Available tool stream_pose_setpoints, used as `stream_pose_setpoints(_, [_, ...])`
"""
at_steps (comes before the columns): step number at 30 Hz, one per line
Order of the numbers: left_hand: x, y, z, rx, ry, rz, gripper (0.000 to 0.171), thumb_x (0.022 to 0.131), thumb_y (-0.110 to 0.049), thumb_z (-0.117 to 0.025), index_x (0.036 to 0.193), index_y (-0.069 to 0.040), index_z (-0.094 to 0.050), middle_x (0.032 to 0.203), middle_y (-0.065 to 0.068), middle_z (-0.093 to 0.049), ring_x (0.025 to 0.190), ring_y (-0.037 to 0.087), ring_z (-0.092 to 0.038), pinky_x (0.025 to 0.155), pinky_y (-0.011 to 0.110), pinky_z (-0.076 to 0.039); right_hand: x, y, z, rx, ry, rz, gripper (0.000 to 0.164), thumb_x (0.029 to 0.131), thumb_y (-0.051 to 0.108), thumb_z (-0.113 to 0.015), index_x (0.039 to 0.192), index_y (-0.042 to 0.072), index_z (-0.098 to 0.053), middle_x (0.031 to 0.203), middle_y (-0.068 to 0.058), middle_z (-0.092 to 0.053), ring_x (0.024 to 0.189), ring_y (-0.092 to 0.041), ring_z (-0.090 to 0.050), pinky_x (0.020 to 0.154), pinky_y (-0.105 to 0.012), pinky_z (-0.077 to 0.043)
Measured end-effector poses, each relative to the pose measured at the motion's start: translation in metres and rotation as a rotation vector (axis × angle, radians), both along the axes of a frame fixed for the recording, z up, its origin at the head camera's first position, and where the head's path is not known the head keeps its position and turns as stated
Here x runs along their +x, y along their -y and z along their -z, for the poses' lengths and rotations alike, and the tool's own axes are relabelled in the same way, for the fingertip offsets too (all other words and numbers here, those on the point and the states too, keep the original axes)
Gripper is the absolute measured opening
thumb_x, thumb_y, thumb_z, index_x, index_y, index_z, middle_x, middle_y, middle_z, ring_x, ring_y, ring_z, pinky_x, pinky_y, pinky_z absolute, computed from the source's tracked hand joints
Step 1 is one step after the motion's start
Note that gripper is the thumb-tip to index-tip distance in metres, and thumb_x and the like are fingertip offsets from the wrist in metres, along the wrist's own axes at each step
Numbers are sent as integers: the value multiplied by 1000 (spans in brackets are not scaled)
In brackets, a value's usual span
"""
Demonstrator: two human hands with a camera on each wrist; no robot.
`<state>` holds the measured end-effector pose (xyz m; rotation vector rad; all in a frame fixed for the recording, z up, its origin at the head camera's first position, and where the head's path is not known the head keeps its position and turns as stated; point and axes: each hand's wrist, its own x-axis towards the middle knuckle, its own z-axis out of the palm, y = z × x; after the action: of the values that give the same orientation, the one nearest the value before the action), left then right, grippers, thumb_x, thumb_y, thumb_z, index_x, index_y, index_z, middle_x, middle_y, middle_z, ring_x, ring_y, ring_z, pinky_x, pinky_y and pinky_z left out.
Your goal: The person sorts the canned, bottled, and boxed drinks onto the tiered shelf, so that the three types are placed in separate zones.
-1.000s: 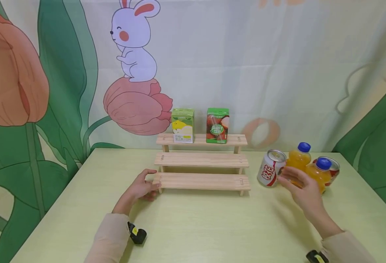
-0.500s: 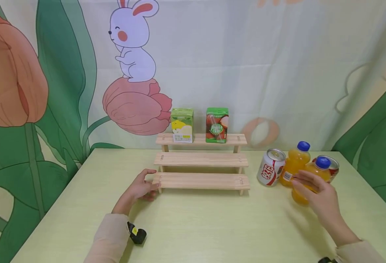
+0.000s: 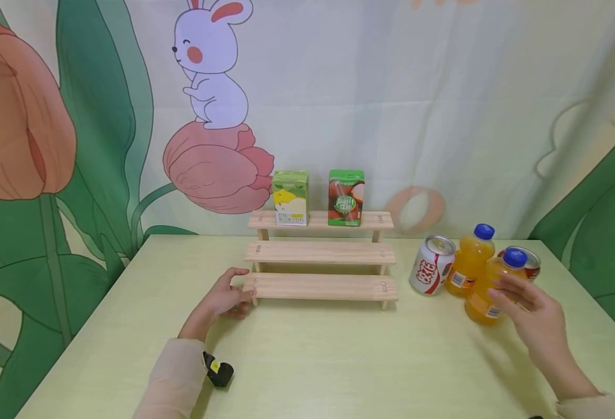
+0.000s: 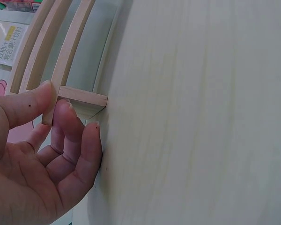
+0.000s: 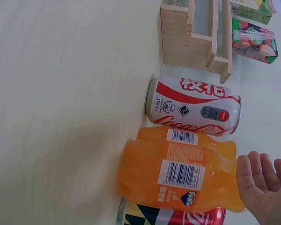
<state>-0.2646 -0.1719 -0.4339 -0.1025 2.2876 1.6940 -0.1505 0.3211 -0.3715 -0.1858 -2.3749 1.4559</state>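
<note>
My left hand [image 3: 227,297] pinches the left end of the lowest step of a three-tier wooden display shelf [image 3: 317,285], thumb on top and fingers under the board [image 4: 68,56]. My right hand [image 3: 537,314] is beside the nearer orange soda bottle [image 3: 482,299], its fingers extended and overlapping the bottle's right side in the head view. In the right wrist view, the fingertips are close to the neck of that bottle [image 5: 178,173]. A second orange soda bottle [image 3: 469,262] stands just behind. Both have blue caps.
A white and red Coca-Cola can [image 3: 427,270] stands left of the bottles, and a red can [image 3: 531,265] partly hides behind them. On the top step sit a green-yellow juice box [image 3: 291,201] and a red-green juice box [image 3: 346,201]. A printed curtain [image 3: 307,87] hangs behind the table.
My right hand has moved right and slightly toward me, from beside the white can across to the right side of the nearer bottle. The left hand keeps its hold on the shelf.
</note>
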Motion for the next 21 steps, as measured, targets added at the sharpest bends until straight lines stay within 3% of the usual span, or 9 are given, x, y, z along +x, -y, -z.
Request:
stream_pose_setpoints(6, [0,0,0,-6,-2,-4,56,86,-5,-61,133,-11,-31,74,8,-55,56,18,-52,52,35,-51,2,-8,-1,-19,-33,43,41,86,20,-64,123,7,-54,91,30,-55,82,12,-52,66,-4,-41])
stream_pose_setpoints(15, [0,1,0,4,-2,0,58,86,-4,-61,135,-10,-30,75,9,-56,56,18,-52,52,35,-51,-1,-13,-4,42,44,239,49,84,28,-65,125,4,-53,88,26,-50,82,6,-45,59,-8,-40])
stream_pose_setpoints(21, [1,0,-1,-4,-5,-1,58,86,-4,-60,135,-10,-30,76,9,-56,57,18,-52,52,35,-51,-7,-12,-3,135,96,291,60,85,33,-63,133,3,-44,118,-5,-45,95,-11,-39,58,-6,-38])
